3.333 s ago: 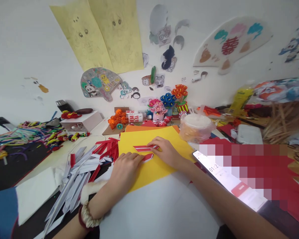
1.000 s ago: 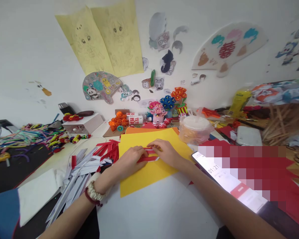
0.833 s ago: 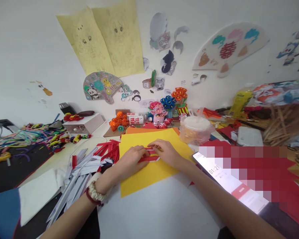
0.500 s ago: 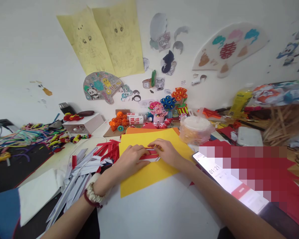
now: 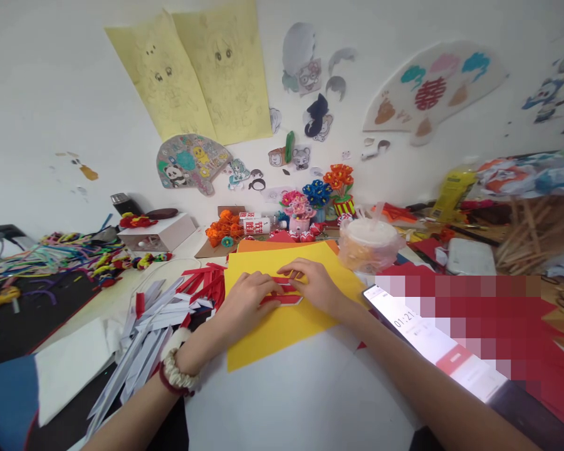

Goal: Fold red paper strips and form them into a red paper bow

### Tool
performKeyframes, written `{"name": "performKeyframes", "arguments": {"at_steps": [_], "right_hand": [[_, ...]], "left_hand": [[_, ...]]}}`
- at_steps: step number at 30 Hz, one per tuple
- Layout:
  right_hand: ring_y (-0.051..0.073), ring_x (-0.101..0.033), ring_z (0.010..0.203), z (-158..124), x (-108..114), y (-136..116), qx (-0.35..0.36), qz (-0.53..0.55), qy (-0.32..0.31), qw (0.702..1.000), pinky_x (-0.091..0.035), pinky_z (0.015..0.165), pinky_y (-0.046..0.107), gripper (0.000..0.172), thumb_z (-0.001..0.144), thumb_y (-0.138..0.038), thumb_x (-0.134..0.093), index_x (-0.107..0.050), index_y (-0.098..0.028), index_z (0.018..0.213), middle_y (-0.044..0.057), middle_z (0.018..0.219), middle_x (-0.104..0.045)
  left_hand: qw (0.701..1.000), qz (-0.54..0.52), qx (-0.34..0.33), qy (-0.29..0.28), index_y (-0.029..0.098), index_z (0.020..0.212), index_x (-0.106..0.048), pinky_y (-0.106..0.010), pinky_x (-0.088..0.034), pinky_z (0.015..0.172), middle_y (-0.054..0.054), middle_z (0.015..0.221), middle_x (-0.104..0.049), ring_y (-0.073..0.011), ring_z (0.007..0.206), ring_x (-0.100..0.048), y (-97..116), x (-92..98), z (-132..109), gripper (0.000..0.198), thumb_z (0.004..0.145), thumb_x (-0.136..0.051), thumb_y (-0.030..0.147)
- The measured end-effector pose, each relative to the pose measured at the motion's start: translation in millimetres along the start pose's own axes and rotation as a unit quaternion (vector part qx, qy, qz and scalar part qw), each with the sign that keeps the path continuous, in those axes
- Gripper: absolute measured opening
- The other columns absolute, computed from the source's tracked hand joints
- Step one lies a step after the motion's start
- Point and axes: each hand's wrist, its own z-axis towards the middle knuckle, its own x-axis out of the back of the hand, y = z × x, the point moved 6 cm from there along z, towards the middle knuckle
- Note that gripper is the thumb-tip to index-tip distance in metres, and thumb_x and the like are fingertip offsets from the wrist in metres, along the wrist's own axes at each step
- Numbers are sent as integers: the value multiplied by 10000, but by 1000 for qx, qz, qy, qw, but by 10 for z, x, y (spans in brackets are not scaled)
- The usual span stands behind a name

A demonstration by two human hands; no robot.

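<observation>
A small folded piece of red paper (image 5: 289, 300) with white edges lies on a sheet of yellow paper (image 5: 254, 352) in front of me. My left hand (image 5: 248, 303) grips its left end, the thumb low and the fingers bent over the top. From the other side my right hand (image 5: 317, 285) pinches the upper right part, with thumb and forefinger close together. The fingers partly cover the folds. Left of the yellow sheet is a pile of white folded paper strips (image 5: 145, 351), with red strips (image 5: 207, 283) at its upper end.
At the right, a phone (image 5: 437, 344) showing a timer lies beside red paper (image 5: 552, 376). A lidded cup (image 5: 370, 241) in a plastic bag stands behind my right hand. Orange flowers (image 5: 225, 228), a pink flower pot (image 5: 298, 219) and a white box (image 5: 162, 233) line the back.
The folded red paper shows more of its red face at the lower edge. Both hands have shifted only slightly and keep their hold.
</observation>
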Motion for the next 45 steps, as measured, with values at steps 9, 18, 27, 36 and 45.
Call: {"name": "performKeyframes", "arguments": {"at_steps": [9,18,27,36,45], "right_hand": [[157,-638,810,-1,17,-41,10,-1,7,1000,-510,746,289,287,753,-37,-591,-705,-205,955,51,938,-701],[163,-644,814,2,36,-54,18,-18,22,999,-511,764,300,277,759,-27,-575,-699,-194,942,60,935,-700],[159,-647,796,-3,59,-61,29,-3,40,999,-522,753,298,275,764,-28,-558,-702,-198,925,52,912,-696],[165,-644,774,9,109,-73,28,-8,52,998,-521,741,308,313,741,-11,-558,-708,-210,929,47,906,-697],[174,-632,758,-6,273,-12,-14,-52,151,987,-518,728,315,338,715,5,-520,-709,-193,913,61,897,-692]], "left_hand": [[1000,21,-9,9,244,1042,-638,-342,-397,830,-55,1022,-663,-208,973,-565,51,-23,-22,207,918,-487,311],[1000,9,-8,18,268,1038,-642,-342,-388,829,-32,1042,-665,-202,983,-559,51,14,-21,194,903,-521,335],[999,0,4,37,255,984,-653,-332,-390,799,-34,1010,-672,-196,944,-567,-14,60,-33,206,907,-506,378],[989,81,95,80,218,954,-637,-349,-381,797,-37,1013,-669,-218,967,-576,-280,327,49,177,899,-471,249],[991,71,110,11,201,916,-673,-293,-424,715,-46,971,-686,-199,884,-613,-621,115,266,165,849,-542,277]]}}
